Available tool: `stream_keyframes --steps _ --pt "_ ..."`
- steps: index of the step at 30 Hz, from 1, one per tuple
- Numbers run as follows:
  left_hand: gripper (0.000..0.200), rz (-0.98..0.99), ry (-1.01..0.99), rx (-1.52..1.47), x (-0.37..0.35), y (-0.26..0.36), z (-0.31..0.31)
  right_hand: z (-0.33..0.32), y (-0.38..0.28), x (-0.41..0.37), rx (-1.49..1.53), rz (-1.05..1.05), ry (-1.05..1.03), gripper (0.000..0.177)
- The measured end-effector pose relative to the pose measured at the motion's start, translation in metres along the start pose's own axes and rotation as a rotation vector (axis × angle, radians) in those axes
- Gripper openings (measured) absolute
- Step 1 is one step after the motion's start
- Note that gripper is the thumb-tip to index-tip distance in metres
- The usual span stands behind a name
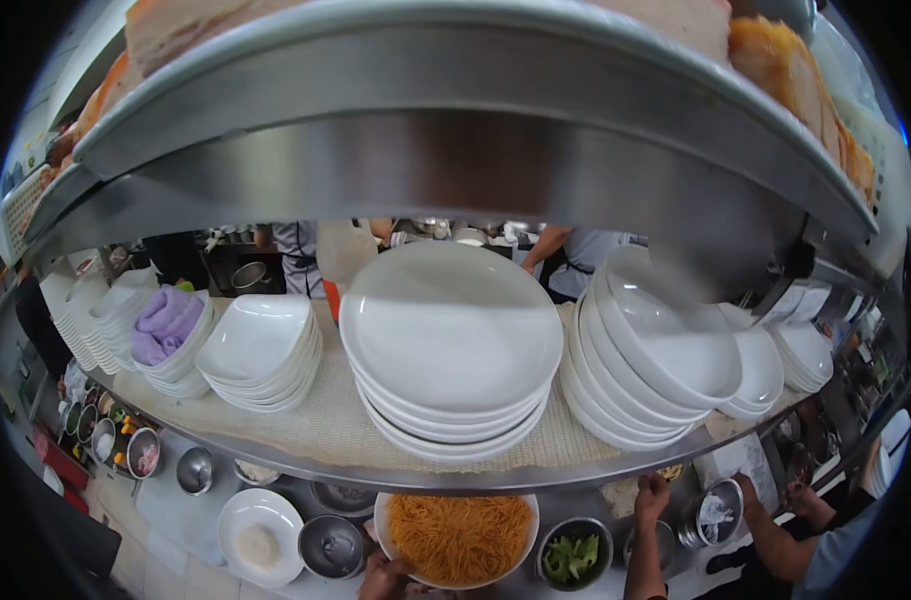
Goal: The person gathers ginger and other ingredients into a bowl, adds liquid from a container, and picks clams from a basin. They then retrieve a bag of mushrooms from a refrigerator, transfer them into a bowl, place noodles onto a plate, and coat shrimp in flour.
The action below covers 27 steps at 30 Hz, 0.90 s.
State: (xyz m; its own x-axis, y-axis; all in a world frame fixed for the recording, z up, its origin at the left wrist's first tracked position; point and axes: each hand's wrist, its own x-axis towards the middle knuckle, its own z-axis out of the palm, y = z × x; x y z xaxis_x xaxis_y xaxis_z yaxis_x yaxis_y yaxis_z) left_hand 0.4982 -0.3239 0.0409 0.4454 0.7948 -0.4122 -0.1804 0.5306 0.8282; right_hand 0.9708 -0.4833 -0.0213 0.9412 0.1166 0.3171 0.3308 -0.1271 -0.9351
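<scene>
A white bowl (382, 520) heaped with thin orange-brown noodles (460, 535) stands on the counter below the shelf. My left hand (383, 577) comes in from the bottom and grips the bowl's left rim, its fingers partly hidden. My right hand (653, 492) is raised beyond a metal bowl of cut green vegetables (573, 560), near a pale heap (620, 496). Its fingers are bent together; what they hold, if anything, does not show. Left of the noodles are an apparently bare steel bowl (331, 547) and a white plate with a pale round mound (259, 546).
The shelf (315, 430) above carries stacked oval plates (450, 325), bowls (665, 330), square dishes (258, 340) and a purple cloth (165, 325). At right, a co-worker's hand (747, 492) touches a steel container (713, 515). Overhead, a metal tray (475, 60) holds meat.
</scene>
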Motion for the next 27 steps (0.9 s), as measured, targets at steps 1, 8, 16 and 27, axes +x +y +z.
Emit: stream_keyframes --steps 1,8,16,27 --pt "0.048 -0.047 -0.01 -0.091 -0.001 0.005 0.001 0.002 -0.02 -0.003 0.009 0.002 -0.022 0.008" --pt "0.042 0.295 -0.156 0.336 0.019 0.019 0.049 -0.018 -0.003 0.074 -0.417 -0.069 0.086 0.022" --pt "0.06 -0.015 -0.34 -0.108 0.061 -0.002 0.103 -0.038 0.03 0.216 -0.646 0.035 -0.012 0.032" --pt "0.061 0.126 -0.309 -0.005 0.086 -0.033 0.203 0.05 0.167 0.314 -0.445 0.598 -0.226 0.045"
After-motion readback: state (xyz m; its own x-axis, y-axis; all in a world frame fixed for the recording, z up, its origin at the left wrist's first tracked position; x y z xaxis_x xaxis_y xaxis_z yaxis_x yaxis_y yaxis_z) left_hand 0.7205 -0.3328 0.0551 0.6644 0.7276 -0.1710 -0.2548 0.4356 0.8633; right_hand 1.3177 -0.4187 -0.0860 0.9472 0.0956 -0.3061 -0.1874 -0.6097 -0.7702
